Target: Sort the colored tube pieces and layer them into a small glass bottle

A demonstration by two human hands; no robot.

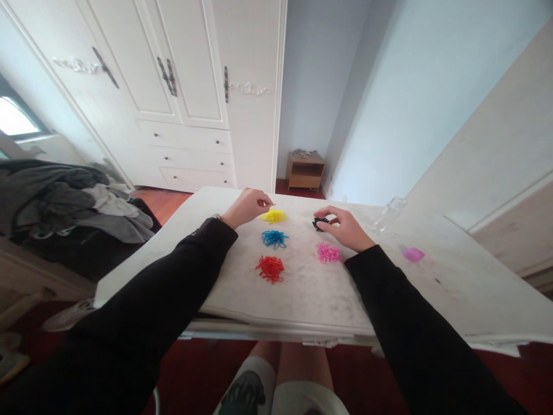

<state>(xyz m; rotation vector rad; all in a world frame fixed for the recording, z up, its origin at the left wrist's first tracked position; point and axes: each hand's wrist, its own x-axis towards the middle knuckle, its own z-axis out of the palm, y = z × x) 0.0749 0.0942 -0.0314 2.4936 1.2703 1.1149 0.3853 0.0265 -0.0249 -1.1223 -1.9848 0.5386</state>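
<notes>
My left hand is closed in a pinch just above a heap of yellow rubber bands. A small yellow band shows at its fingertips. My right hand curls its thumb and fingers round a bunch of black rubber bands, partly hidden by the fingers. Nearer to me, blue rubber bands and red rubber bands lie in separate heaps below the yellow one. Pink rubber bands sit in a heap just below my right hand.
The heaps lie on a white table. A clear glass jar and a flat pinkish-purple patch are to the right. Beyond the table stand a white wardrobe and a small wooden cabinet. Piled clothes are at the left.
</notes>
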